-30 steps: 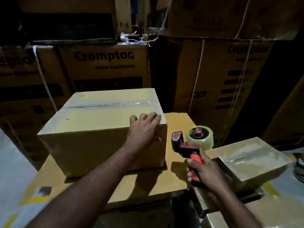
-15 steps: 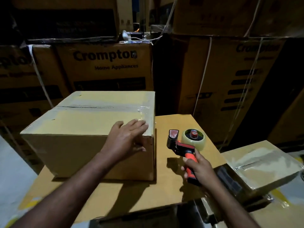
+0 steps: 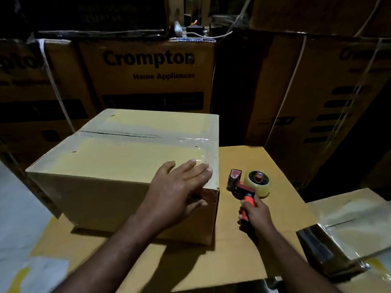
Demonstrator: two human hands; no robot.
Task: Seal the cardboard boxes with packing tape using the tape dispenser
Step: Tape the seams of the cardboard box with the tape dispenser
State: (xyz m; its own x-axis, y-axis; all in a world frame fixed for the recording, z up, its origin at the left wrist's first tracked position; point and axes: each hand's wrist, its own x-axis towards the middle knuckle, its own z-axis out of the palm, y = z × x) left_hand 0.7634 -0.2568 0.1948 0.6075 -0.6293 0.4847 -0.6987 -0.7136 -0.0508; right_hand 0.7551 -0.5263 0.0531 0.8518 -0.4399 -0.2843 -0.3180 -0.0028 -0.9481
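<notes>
Right now my left hand (image 3: 179, 193) lies flat on the near right corner of the cardboard box (image 3: 118, 166), fingers (image 3: 198, 168) straight and spread over the top, thumb down the front face, gripping nothing. My right hand (image 3: 257, 214) curls its fingers round the orange handle of the tape dispenser (image 3: 245, 187), low over the cardboard-covered bench (image 3: 243, 250) just beside the box. 1 glossy strip already covers the top seam (image 3: 127, 134). The risk, I judge: under 1 flat palm the box slides as I drag tape, so the strip wrinkles or runs crooked, and the cutter end passes close to my left fingertips.
</notes>
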